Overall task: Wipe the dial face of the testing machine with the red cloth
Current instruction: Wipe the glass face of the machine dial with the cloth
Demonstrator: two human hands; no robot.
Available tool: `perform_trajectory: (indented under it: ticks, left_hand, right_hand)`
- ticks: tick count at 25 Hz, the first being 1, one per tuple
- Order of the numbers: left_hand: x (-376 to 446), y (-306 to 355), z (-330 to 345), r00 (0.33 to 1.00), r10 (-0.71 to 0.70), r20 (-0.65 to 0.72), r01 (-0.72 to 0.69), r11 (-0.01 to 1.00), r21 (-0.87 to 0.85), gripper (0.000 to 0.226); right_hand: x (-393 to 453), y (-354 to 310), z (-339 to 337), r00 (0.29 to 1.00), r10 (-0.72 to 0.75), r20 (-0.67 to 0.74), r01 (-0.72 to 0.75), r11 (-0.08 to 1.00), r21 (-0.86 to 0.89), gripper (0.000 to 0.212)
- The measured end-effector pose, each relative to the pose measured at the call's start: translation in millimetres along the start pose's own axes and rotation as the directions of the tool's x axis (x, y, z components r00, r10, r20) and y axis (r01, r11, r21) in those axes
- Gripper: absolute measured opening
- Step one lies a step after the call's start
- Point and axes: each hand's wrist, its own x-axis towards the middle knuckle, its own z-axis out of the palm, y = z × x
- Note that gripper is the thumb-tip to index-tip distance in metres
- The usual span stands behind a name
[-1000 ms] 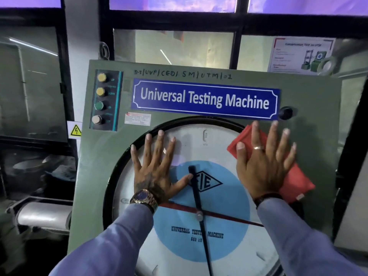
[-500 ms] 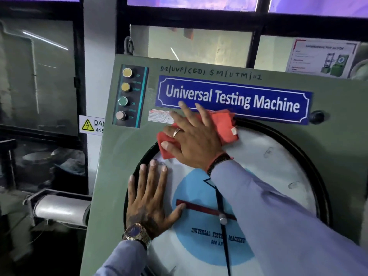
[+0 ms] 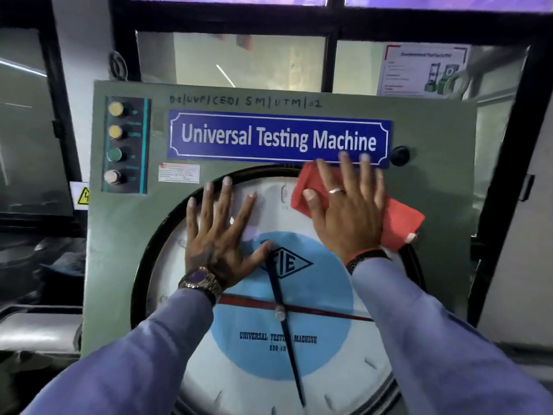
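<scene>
The round dial face point(image 3: 323, 366) with a blue centre and black rim fills the green machine panel point(image 3: 125, 235). My right hand point(image 3: 350, 211) lies flat on the red cloth point(image 3: 401, 220), pressing it against the dial's upper right edge, just below the blue nameplate point(image 3: 278, 137). Part of the cloth is hidden under the palm. My left hand point(image 3: 221, 232) rests flat on the dial's upper left, fingers spread, thumb near the black pointer point(image 3: 284, 327). It holds nothing.
A column of round indicator lamps point(image 3: 115, 142) sits at the panel's upper left, and a black knob point(image 3: 400, 155) at the upper right. Dark window frames stand behind the machine. A yellow hazard sticker point(image 3: 82, 195) is on the left.
My right hand has swept the red cloth from the dial's upper left back to its upper right. The left hand has shifted up the dial, and the view moved.
</scene>
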Motion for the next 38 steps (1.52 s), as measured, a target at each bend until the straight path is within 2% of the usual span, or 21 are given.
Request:
perform_trajectory:
  ticks: [4, 8, 11, 14, 17, 20, 22, 25, 27, 30, 33, 36, 38]
  left_hand:
    - [1.6, 5.3, 4.3, 1.000, -0.024, 0.016, 0.024, 1.000, -0.005, 0.102]
    - [-7.2, -4.1, 6.1, 1.000, -0.015, -0.005, 0.015, 1.000, -0.018, 0.103]
    - [-22.9, -12.5, 3.5, 0.998, -0.054, -0.013, 0.053, 0.998, -0.032, 0.103]
    - [-38.1, -31.3, -2.3, 0.994, -0.106, -0.028, 0.106, 0.994, -0.025, 0.102]
    - [-61.4, -56.0, -9.0, 0.992, -0.121, -0.041, 0.122, 0.992, 0.028, 0.102]
    - [-101.3, -69.7, -10.4, 0.981, -0.192, -0.028, 0.193, 0.980, 0.053, 0.102]
    - [-120.3, -67.6, -8.8, 0.971, -0.239, 0.008, 0.238, 0.969, 0.063, 0.102]
    - [-124.5, -63.7, -8.7, 0.964, -0.264, 0.022, 0.262, 0.963, 0.070, 0.102]
    - [-115.3, -62.2, -8.4, 0.969, -0.248, 0.016, 0.247, 0.967, 0.070, 0.103]
    - [-82.6, -51.7, -5.0, 0.986, -0.169, -0.004, 0.169, 0.983, 0.065, 0.101]
    - [-38.0, -28.7, -1.0, 0.995, -0.104, 0.001, 0.104, 0.994, 0.030, 0.100]
    - [-4.0, -0.9, 2.5, 0.999, 0.050, 0.002, -0.050, 0.998, 0.034, 0.097]
    - [8.0, 15.5, 2.5, 0.994, 0.109, 0.016, -0.109, 0.994, 0.022, 0.098]
  right_hand:
    - [-48.4, 37.8, -4.2, 0.977, 0.214, -0.012, -0.215, 0.977, -0.014, 0.070]
    - [-40.0, 31.4, -2.6, 0.982, 0.188, 0.005, -0.188, 0.982, -0.016, 0.068]
    - [-11.5, 12.0, -2.5, 0.998, 0.048, 0.030, -0.047, 0.999, -0.017, 0.065]
    - [22.1, -46.1, 2.6, 0.983, -0.176, 0.056, 0.176, 0.984, 0.009, 0.059]
    - [41.2, -108.2, 6.5, 0.891, -0.445, 0.085, 0.440, 0.895, 0.077, 0.055]
    - [33.9, -156.7, 13.7, 0.737, -0.653, 0.173, 0.647, 0.756, 0.097, 0.058]
    - [29.6, -174.5, 18.0, 0.657, -0.729, 0.194, 0.721, 0.682, 0.123, 0.058]
    - [31.0, -171.9, 21.1, 0.639, -0.756, 0.140, 0.747, 0.654, 0.120, 0.058]
    - [30.8, -159.0, 22.2, 0.708, -0.701, 0.085, 0.692, 0.713, 0.115, 0.059]
    - [30.3, -129.4, 22.1, 0.855, -0.519, 0.017, 0.515, 0.852, 0.100, 0.061]
    - [23.4, -78.4, 16.9, 0.948, -0.314, -0.046, 0.317, 0.946, 0.066, 0.064]
    - [2.8, -25.0, 11.7, 0.995, -0.079, -0.069, 0.080, 0.997, 0.018, 0.066]
    - [-24.6, 6.9, 7.5, 0.994, 0.087, -0.068, -0.087, 0.996, 0.000, 0.068]
